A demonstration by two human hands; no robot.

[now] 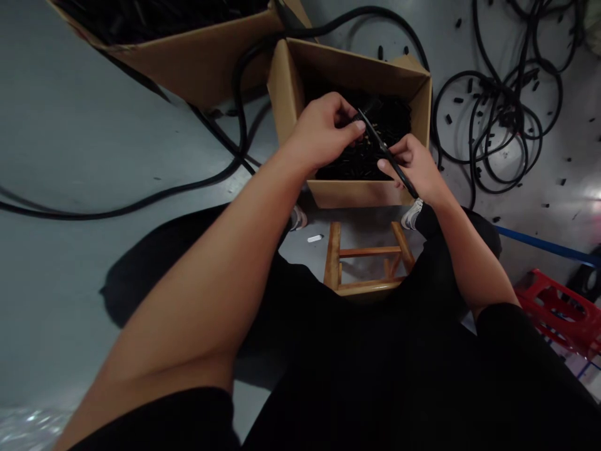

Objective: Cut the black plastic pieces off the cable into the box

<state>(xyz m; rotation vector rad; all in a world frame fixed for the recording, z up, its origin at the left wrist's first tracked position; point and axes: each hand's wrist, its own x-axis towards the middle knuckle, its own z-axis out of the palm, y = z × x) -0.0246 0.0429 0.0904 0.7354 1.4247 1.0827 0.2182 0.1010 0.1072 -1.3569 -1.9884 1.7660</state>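
Note:
My right hand [417, 168] is closed around the black handles of a pair of scissors [375, 136]. Their blades point up and left toward my left hand [326, 130]. The fingers of that hand are pinched on a small black piece [358, 117] right at the scissor tips; its exact shape is lost against the dark background. Both hands are over an open cardboard box [352, 193] that holds many small black pieces [357, 166]. My left wrist and fingers cover part of the box's contents.
A second cardboard box [197, 59] with black pieces stands at upper left. A thick black cable [241, 113] runs past both boxes. Coiled black cables [498, 125] and scattered bits lie at right. A wooden stool [370, 252] is between my legs; a red plastic stool [558, 310] stands at right.

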